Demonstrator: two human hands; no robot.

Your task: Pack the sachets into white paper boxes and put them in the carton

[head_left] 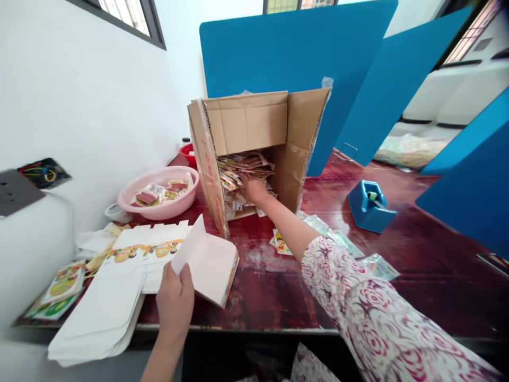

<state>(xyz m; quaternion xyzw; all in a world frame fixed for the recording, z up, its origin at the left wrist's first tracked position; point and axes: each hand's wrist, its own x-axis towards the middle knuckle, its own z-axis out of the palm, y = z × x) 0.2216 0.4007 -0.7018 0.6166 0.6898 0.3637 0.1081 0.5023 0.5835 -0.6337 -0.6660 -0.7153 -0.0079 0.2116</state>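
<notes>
– Since the list runs from the bottom edge upward, what is entry one?
– Left hand (175,303), lower centre: thumb and fingers pinching the raised flap of a half-folded white carton (210,265), which rests on the dark red table (417,254). Stack of flat printed cartons (103,313) just beside it, lower left.
– Mid-frame?
– Right hand (253,189), arm stretched out, inside a cardboard box (246,124) lying on its side. Fingers sunk among colourful packets (242,163); spread or closed cannot be told.
– Further back?
– Pink basin (159,209) left of the box, blue tape dispenser (369,207) right, blue partition (294,48) behind.
</notes>
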